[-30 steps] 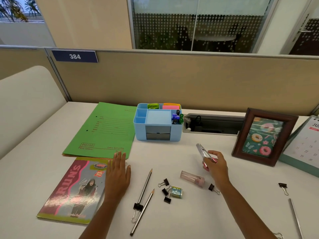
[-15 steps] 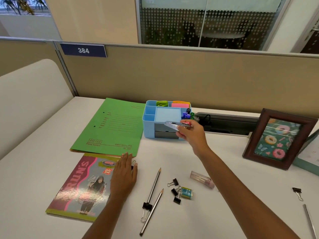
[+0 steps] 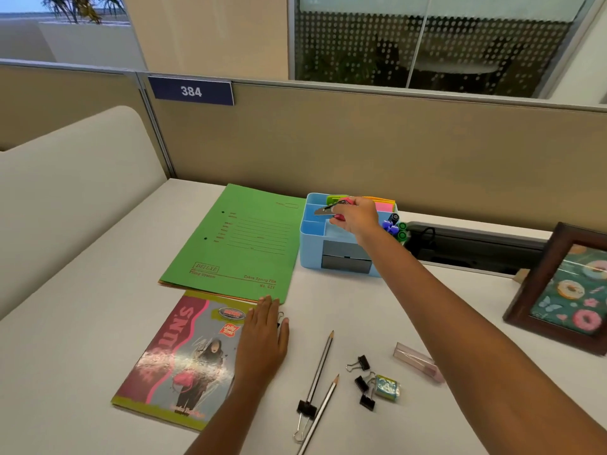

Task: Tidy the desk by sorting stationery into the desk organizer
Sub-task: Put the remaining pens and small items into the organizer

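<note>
Stationery loose: pencils [image 3: 322, 366] and binder clips [image 3: 361, 364] at 6 o'clock.
Left hand [image 3: 262, 339]: flat on magazine [image 3: 184, 356] edge, 7 o'clock.
Right hand [image 3: 356, 218]: pinches pink stapler [image 3: 328, 208] over desk organizer [image 3: 312, 244], 12 o'clock.
Advice: lower into a free compartment before letting go.

An office cubicle: beige partition [image 3: 361, 152] with a number plate [image 3: 191, 91] (384), glass-walled room [image 3: 361, 44] behind the desk [image 3: 82, 339].

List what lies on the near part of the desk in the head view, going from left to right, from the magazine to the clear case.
magazine → left hand, flat on the magazine's right edge → two pencils → three loose black binder clips → small green packet → clear pink case
</note>
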Action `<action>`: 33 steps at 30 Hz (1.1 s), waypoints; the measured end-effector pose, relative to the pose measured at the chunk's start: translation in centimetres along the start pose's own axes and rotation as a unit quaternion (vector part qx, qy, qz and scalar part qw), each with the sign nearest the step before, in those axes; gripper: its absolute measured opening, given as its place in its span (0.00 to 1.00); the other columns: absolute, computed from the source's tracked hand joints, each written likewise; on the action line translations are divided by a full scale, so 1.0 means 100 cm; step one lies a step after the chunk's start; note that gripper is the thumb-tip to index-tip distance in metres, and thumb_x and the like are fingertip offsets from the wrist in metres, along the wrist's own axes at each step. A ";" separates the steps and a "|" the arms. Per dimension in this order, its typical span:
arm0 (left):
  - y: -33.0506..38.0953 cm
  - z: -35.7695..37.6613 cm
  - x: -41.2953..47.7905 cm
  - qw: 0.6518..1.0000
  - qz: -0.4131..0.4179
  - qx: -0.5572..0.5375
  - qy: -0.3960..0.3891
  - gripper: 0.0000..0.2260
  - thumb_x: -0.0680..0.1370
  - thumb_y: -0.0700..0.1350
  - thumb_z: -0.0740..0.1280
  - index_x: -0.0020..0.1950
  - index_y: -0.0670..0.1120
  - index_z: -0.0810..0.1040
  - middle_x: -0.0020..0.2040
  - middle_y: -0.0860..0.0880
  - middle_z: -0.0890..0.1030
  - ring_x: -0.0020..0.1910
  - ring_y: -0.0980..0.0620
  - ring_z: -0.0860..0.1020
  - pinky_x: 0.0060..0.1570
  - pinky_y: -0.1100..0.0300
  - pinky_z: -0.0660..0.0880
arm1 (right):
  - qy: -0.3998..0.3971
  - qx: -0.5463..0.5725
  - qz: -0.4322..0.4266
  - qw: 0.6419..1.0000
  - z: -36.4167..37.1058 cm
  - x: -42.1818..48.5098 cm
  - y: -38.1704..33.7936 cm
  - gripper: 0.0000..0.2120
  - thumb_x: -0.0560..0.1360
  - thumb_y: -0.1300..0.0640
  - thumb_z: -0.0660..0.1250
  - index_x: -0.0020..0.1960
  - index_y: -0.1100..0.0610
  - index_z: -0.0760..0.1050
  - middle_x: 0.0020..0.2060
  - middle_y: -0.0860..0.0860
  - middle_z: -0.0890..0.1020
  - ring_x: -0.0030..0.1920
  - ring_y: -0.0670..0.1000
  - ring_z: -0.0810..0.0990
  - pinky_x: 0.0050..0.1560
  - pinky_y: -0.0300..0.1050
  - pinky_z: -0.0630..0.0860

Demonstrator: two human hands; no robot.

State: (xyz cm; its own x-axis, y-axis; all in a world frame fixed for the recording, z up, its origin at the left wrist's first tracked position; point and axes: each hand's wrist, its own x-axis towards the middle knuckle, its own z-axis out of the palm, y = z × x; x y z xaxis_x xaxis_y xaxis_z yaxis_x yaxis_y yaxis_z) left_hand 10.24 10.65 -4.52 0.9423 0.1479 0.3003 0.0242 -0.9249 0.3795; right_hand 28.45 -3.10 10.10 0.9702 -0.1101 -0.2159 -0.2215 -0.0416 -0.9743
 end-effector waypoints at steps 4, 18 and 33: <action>-0.001 0.001 0.001 1.000 0.011 0.003 0.005 0.20 0.75 0.48 0.54 0.54 0.36 0.79 0.53 0.38 0.81 0.52 0.40 0.81 0.49 0.43 0.76 | -0.013 0.005 0.044 0.999 0.013 0.009 -0.003 0.13 0.69 0.71 0.67 0.31 0.59 0.68 0.30 0.54 0.71 0.32 0.49 0.73 0.53 0.50 0.78; -0.001 -0.001 0.000 1.000 0.024 -0.008 0.013 0.20 0.75 0.48 0.55 0.56 0.38 0.79 0.55 0.40 0.81 0.55 0.42 0.80 0.52 0.47 0.76 | -0.013 -0.265 -0.034 0.964 0.042 0.037 0.004 0.10 0.69 0.65 0.69 0.44 0.61 0.67 0.45 0.58 0.74 0.36 0.56 0.81 0.43 0.50 0.80; -0.001 -0.001 0.001 0.999 0.027 -0.010 0.016 0.19 0.75 0.48 0.56 0.54 0.38 0.79 0.54 0.40 0.81 0.54 0.42 0.80 0.52 0.47 0.76 | 0.011 -0.364 -0.156 0.918 0.021 0.023 0.017 0.18 0.75 0.56 0.64 0.62 0.64 0.70 0.60 0.61 0.74 0.59 0.60 0.73 0.56 0.50 0.71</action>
State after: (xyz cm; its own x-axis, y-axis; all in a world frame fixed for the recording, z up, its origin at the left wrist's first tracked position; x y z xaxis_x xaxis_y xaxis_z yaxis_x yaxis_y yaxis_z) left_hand 10.27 10.80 -4.48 0.9311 0.1094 0.3479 -0.0329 -0.9248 0.3790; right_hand 30.49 -1.30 7.80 0.9972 0.0008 0.0751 0.0522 -0.7267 -0.6850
